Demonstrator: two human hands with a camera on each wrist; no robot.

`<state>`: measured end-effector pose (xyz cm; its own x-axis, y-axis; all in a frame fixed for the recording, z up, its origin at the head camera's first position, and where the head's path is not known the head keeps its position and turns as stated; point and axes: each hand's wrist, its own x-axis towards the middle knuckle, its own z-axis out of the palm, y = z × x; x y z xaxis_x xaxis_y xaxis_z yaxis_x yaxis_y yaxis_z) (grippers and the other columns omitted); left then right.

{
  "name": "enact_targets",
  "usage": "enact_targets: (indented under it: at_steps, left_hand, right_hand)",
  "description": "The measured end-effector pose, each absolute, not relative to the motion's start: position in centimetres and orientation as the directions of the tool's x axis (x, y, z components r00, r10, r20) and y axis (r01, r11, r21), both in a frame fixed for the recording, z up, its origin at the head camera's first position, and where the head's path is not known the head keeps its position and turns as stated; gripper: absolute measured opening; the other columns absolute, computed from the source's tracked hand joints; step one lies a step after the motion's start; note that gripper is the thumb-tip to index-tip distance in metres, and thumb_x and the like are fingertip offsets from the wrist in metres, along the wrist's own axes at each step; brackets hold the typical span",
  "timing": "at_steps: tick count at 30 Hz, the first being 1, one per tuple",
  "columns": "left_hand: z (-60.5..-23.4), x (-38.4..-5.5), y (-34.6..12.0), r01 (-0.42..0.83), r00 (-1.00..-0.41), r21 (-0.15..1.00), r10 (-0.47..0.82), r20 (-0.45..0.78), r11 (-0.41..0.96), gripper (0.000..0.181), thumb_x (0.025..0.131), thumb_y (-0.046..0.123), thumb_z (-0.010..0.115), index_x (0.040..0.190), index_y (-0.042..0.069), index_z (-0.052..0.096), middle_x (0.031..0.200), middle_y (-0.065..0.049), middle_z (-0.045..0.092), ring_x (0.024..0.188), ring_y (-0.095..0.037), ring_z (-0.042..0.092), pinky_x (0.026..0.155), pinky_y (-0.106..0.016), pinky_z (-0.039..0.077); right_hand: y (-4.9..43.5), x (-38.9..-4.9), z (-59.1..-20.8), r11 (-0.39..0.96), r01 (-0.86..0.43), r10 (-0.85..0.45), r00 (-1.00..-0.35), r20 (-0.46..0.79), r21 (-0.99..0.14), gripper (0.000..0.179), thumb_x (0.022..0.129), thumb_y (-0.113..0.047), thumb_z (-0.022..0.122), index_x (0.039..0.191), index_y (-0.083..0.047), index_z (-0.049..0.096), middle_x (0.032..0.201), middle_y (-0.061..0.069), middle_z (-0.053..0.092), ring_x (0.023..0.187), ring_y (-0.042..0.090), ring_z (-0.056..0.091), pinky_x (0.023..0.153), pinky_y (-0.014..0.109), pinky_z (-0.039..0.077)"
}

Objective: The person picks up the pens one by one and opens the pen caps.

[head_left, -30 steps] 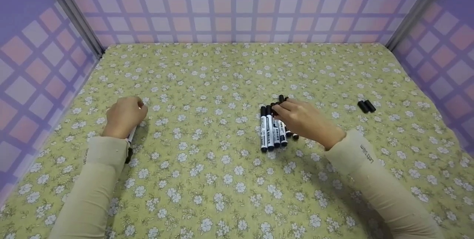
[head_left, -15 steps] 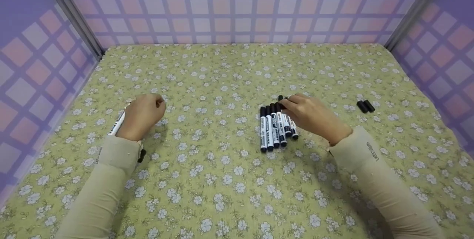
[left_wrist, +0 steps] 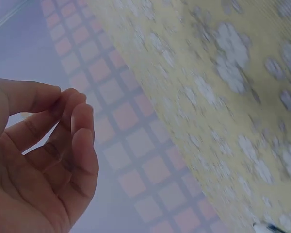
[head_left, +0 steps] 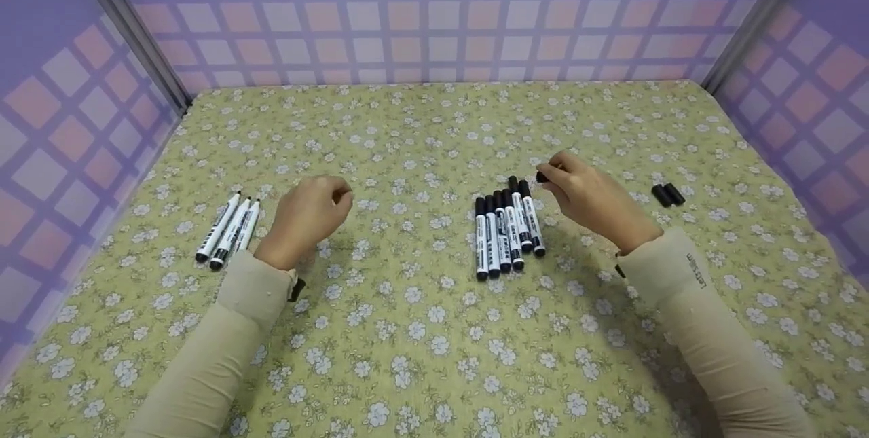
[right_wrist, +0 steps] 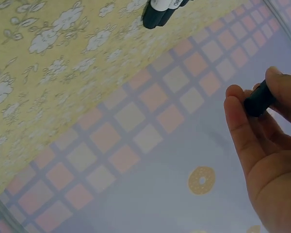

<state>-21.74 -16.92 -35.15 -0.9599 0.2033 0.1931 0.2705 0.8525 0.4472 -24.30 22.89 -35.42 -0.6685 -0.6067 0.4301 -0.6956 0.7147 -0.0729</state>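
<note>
My right hand [head_left: 594,204] pinches a small black marker cap [head_left: 542,176] between thumb and fingers. It is just right of a row of several capped whiteboard markers [head_left: 503,234] lying side by side. In the right wrist view the cap [right_wrist: 259,99] shows clearly at the fingertips. My left hand [head_left: 305,221] hovers over the cloth, its fingers loosely curved and holding nothing; the left wrist view shows the thumb near the fingertips. Left of it lie three white markers [head_left: 224,231] without caps, tips pointing away; the hand and sleeve partly cover the nearest one.
Two loose black caps [head_left: 668,194] lie together on the right of the table. A yellow-green flowered cloth [head_left: 407,329] covers the tabletop. Purple checked panels [head_left: 434,37] stand at the back and both sides.
My left hand has moved right, away from the uncapped markers, which are now in view. My right hand has drawn back slightly up and right from the marker row, with the cap showing in its fingers.
</note>
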Motion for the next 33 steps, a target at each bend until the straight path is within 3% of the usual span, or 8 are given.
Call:
enact_targets:
  at_steps: [6, 12, 22, 33]
  left_hand:
    - [-35.2, -21.4, -14.8, 0.303, -0.95, 0.443, 0.233, 0.206, 0.844, 0.02, 0.097, 0.016, 0.054, 0.097, 0.006, 0.072, 0.091, -0.01, 0.069, 0.06, -0.018, 0.053, 0.057, -0.033, 0.042]
    - [-35.5, -21.3, -13.0, 0.348, -0.937, 0.484, 0.274, 0.219, 0.803, 0.019, 0.097, 0.016, 0.055, 0.098, 0.007, 0.072, 0.095, -0.009, 0.069, 0.078, -0.02, 0.061, 0.068, -0.036, 0.05]
    - [-36.3, -21.4, -10.3, 0.391, -0.918, 0.566, 0.351, 0.183, 0.726, 0.018, 0.097, 0.016, 0.055, 0.101, 0.008, 0.071, 0.101, -0.007, 0.067, 0.091, -0.02, 0.06, 0.079, -0.038, 0.051]
    - [-36.8, -22.4, -7.2, 0.361, -0.915, 0.632, 0.391, 0.098, 0.685, 0.022, 0.098, 0.017, 0.053, 0.103, 0.006, 0.072, 0.097, -0.004, 0.068, 0.085, -0.016, 0.062, 0.074, -0.033, 0.052]
  right_hand:
    - [24.2, -24.7, -35.5, 0.773, -0.626, -0.549, -0.744, 0.381, -0.108, 0.026, 0.097, -0.004, 0.053, 0.119, 0.007, 0.062, 0.103, 0.02, 0.054, 0.07, 0.025, 0.06, 0.054, 0.031, 0.047]
    - [25.7, -25.2, -35.9, 0.794, -0.604, -0.534, -0.744, 0.402, -0.063, 0.026, 0.095, -0.004, 0.058, 0.117, 0.007, 0.063, 0.098, 0.02, 0.055, 0.069, 0.025, 0.059, 0.054, 0.033, 0.047]
    - [28.1, -26.0, -35.8, 0.829, -0.545, -0.455, -0.788, 0.415, -0.125, 0.023, 0.092, -0.003, 0.062, 0.113, 0.006, 0.066, 0.096, 0.022, 0.059, 0.076, 0.032, 0.061, 0.063, 0.043, 0.052]
    - [31.5, -26.9, -36.2, 0.878, -0.372, -0.295, -0.916, 0.272, -0.3, 0.031, 0.095, -0.002, 0.057, 0.124, 0.01, 0.059, 0.104, 0.027, 0.058, 0.092, 0.04, 0.061, 0.079, 0.05, 0.053]
